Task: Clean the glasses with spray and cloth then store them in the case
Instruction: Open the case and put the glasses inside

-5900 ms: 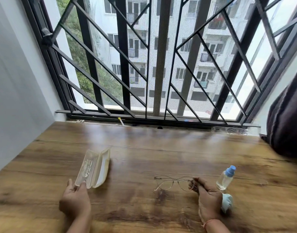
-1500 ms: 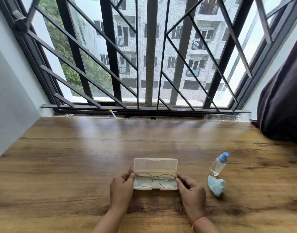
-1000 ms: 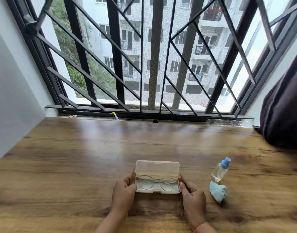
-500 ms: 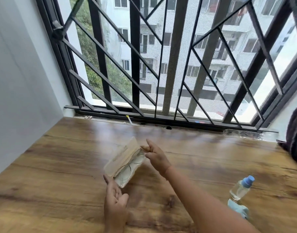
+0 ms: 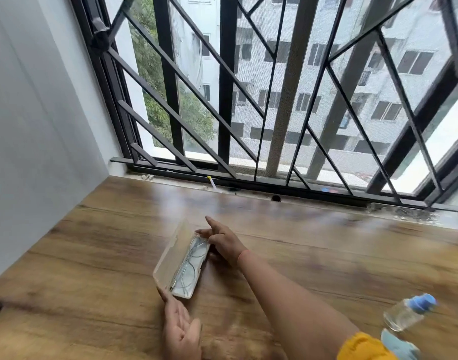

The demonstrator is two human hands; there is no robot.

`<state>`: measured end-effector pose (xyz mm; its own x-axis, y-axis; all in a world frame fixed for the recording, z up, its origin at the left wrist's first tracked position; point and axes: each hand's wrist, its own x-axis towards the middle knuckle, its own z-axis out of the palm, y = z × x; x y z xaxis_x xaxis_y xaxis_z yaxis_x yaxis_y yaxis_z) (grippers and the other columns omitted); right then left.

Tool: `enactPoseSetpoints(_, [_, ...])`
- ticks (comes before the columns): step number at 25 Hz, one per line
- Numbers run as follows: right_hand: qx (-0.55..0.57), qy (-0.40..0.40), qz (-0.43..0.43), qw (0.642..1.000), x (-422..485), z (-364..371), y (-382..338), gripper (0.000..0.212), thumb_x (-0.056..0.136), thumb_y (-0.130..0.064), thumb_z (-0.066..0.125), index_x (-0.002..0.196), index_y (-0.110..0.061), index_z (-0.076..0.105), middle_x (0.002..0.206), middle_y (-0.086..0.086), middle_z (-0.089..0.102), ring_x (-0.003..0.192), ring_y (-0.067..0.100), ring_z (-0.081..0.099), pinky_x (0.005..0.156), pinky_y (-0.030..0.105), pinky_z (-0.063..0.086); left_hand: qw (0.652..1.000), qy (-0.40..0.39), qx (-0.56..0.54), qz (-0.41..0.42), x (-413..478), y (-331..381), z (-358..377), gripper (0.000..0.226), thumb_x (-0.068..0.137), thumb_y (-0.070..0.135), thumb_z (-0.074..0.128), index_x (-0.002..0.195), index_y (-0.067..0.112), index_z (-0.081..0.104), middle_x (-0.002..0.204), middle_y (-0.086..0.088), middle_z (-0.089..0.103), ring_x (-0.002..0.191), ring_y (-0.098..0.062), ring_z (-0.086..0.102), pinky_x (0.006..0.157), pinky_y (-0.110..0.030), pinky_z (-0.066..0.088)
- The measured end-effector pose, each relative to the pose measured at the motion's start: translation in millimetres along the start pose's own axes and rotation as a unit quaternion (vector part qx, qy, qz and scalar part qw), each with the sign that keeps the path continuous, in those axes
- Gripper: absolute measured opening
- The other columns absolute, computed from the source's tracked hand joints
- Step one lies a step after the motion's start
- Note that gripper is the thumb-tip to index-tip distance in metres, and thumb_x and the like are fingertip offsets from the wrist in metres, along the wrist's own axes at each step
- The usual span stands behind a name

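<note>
Item 1: glasses case [image 5: 170, 258], translucent beige, open, on the wooden tabletop [image 5: 326, 255] left of centre. Its long axis runs near to far, with the far end angled slightly right. The lid stands raised along the left side.
Item 2: glasses [image 5: 190, 266], thin metal frame, lying inside the case tray, their length following the case's axis.
Item 3: left hand [image 5: 181, 331], fingers straight, fingertips touching the near end of the case, holding nothing.
Item 4: right hand [image 5: 222, 240], at the far end of the case. The thumb and bent fingers are against the case and the index finger is stretched out toward the far side. Whether it pinches the case cannot be told.
Item 5: spray bottle [image 5: 407, 311], clear with a blue cap, at the near right, well apart from the case.
Item 6: cloth [image 5: 396, 345], light blue, just nearer than the bottle.
Item 7: window grille [image 5: 287, 100], dark metal, along the tabletop's far edge.
</note>
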<state>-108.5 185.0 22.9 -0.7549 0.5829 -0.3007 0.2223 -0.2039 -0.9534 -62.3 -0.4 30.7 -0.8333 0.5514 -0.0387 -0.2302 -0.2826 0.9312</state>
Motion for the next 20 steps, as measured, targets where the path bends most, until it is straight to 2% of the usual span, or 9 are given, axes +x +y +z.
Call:
enactPoseSetpoints(2, [-0.002, -0.006, 0.010, 1.000, 2.5, 0.3, 3.5, 0.072, 0.080, 0.017, 0.026, 0.146, -0.009, 0.016, 0.135, 0.025, 0.046, 0.116, 0.044, 0.048, 0.101, 0.067, 0.024, 1.000, 0.014, -0.012, 0.014, -0.9, -1.9, 3.0, 0.105, 0.044, -0.009, 0.032, 0.145, 0.013, 0.009, 0.079, 0.017, 0.029, 0.056, 0.020, 0.047, 0.053, 0.003, 0.035])
enactPoseSetpoints(4, [-0.004, -0.012, 0.005, 1.000, 2.6, -1.1, 5.0, 0.074, 0.079, 0.017, 0.025, 0.146, -0.009, 0.014, 0.137, 0.022, 0.045, 0.126, 0.047, 0.038, 0.101, 0.069, 0.014, 0.999, 0.025, -0.020, 0.009, -0.4, -3.2, 2.0, 0.103, 0.044, -0.009, 0.031, 0.144, 0.009, 0.013, 0.080, 0.022, 0.037, 0.057, 0.020, 0.047, 0.057, 0.004, 0.035])
enactPoseSetpoints(6, [0.002, -0.004, -0.014, 1.000, -0.8, -2.9, 5.4, 0.074, 0.078, 0.020, 0.023, 0.146, -0.005, 0.012, 0.140, 0.022, 0.041, 0.131, 0.040, 0.037, 0.106, 0.059, 0.022, 0.999, 0.026, -0.026, 0.009, 0.5, -5.0, 1.6, 0.103, 0.044, -0.009, 0.031, 0.145, 0.007, 0.015, 0.081, 0.021, 0.039, 0.057, 0.019, 0.047, 0.056, 0.004, 0.036])
enactPoseSetpoints(9, [0.026, -0.002, -0.043, 0.999, -2.6, -4.2, 5.1, 0.070, 0.078, 0.025, 0.021, 0.144, 0.003, 0.011, 0.143, 0.027, 0.035, 0.134, 0.034, 0.034, 0.094, 0.021, 0.041, 0.999, 0.031, -0.026, 0.001, 3.5, -9.5, -0.7, 0.105, 0.044, -0.009, 0.031, 0.146, 0.008, 0.015, 0.099, 0.017, 0.047, 0.059, 0.021, 0.048, 0.057, 0.004, 0.036])
enactPoseSetpoints(12, [0.050, -0.007, -0.055, 0.997, -4.1, -2.8, 4.4, 0.069, 0.079, 0.025, 0.022, 0.143, 0.004, 0.010, 0.143, 0.029, 0.034, 0.134, 0.036, 0.033, 0.082, 0.012, 0.043, 0.998, 0.054, -0.029, -0.004, 5.2, -12.3, -1.4, 0.104, 0.043, -0.009, 0.031, 0.145, 0.008, 0.016, 0.082, 0.019, 0.045, 0.063, 0.020, 0.049, 0.067, 0.005, 0.035])
enactPoseSetpoints(15, [0.076, -0.006, -0.068, 0.995, -8.4, -3.1, 6.7, 0.070, 0.079, 0.026, 0.021, 0.144, 0.004, 0.010, 0.144, 0.028, 0.033, 0.136, 0.034, 0.031, 0.081, 0.008, 0.043, 0.998, 0.060, -0.030, -0.007, 7.0, -15.3, -5.7, 0.105, 0.043, -0.008, 0.032, 0.146, 0.007, 0.016, 0.111, 0.007, 0.050, 0.108, 0.010, 0.049, 0.093, -0.007, 0.030])
enactPoseSetpoints(16, [0.080, -0.005, -0.066, 0.995, -11.0, -2.4, 6.0, 0.070, 0.079, 0.026, 0.021, 0.144, 0.004, 0.009, 0.145, 0.027, 0.031, 0.137, 0.032, 0.030, 0.081, 0.007, 0.042, 0.997, 0.062, -0.039, -0.007, 6.7, -14.7, -4.9, 0.105, 0.043, -0.009, 0.032, 0.146, 0.006, 0.016, 0.109, 0.007, 0.053, 0.106, 0.010, 0.050, 0.093, -0.007, 0.030])
enactPoseSetpoints(17, [0.087, -0.007, -0.067, 0.994, -13.4, -2.5, 6.2, 0.071, 0.079, 0.027, 0.022, 0.144, 0.003, 0.008, 0.146, 0.026, 0.030, 0.137, 0.031, 0.029, 0.081, 0.006, 0.041, 0.997, 0.068, -0.042, -0.007, 6.0, -13.1, -3.7, 0.104, 0.043, -0.009, 0.032, 0.145, 0.005, 0.017, 0.096, 0.012, 0.055, 0.091, 0.016, 0.053, 0.087, -0.002, 0.033])
enactPoseSetpoints(20, [0.091, 0.013, -0.070, 0.993, -23.1, -4.0, 7.6, 0.071, 0.080, 0.025, 0.024, 0.145, 0.002, 0.007, 0.147, 0.023, 0.029, 0.138, 0.028, 0.029, 0.084, 0.006, 0.039, 0.997, 0.060, -0.053, -0.001, 4.6, -10.7, -4.4, 0.103, 0.044, -0.009, 0.032, 0.145, 0.000, 0.014, 0.076, 0.015, 0.031, 0.055, 0.019, 0.047, 0.060, 0.005, 0.037])
